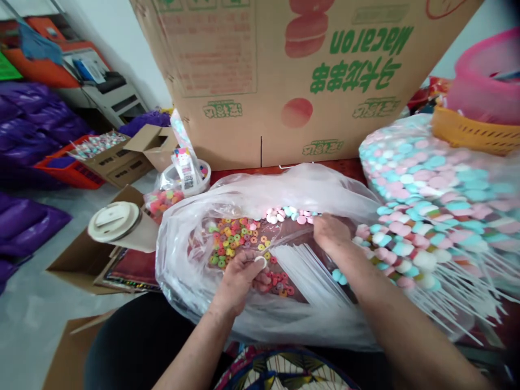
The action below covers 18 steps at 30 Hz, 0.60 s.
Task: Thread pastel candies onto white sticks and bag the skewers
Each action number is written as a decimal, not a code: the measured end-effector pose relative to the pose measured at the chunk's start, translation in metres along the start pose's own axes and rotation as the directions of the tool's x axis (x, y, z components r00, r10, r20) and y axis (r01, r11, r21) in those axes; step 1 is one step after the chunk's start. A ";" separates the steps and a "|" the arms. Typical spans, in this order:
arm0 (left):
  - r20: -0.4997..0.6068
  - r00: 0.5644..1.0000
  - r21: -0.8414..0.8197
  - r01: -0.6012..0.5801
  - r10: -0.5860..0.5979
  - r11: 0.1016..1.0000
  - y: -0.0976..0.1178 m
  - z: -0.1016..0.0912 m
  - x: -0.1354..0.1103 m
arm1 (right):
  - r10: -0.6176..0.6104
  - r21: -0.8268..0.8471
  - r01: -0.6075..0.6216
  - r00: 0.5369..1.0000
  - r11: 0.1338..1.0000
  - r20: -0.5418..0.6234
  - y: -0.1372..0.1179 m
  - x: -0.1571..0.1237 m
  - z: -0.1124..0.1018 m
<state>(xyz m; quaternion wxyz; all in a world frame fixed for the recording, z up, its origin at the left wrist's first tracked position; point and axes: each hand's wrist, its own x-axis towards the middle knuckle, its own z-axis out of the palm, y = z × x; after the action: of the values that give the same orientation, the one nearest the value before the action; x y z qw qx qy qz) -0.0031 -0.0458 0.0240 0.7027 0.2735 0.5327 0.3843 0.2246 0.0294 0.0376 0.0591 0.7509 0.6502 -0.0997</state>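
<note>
My left hand (244,273) is closed in a pinch on a white candy disc (260,262), above small coloured candy rings (233,238). My right hand (332,234) is closed at the far end of a thin whitish stick (290,236), which slants down toward the left hand. Whether its tip touches the disc I cannot make out. Below the stick lies a bundle of white sticks (306,271). Pink, blue and white candy discs (288,214) sit left of my right hand. Loose reddish rings (278,283) lie near my left fingers.
Clear plastic sheeting (179,271) surrounds the work surface. Many finished candy skewers (422,238) are heaped at right, beside a yellow basket (479,130). A large cardboard box (260,119) stands behind. At left are a lidded cup (122,225) and a white tub (201,181).
</note>
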 end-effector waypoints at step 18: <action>0.077 0.982 -0.011 -0.174 0.174 0.985 0.014 0.020 -0.024 | -0.412 0.844 0.257 0.910 0.471 -0.047 -0.055 -0.083 -0.008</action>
<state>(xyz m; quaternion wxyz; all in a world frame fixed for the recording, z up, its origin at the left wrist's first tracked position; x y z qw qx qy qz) 0.0095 -0.0572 0.0532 0.6872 0.3322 0.4783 0.4343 0.1601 -0.0408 0.0665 -0.2730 0.5337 0.6500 -0.4670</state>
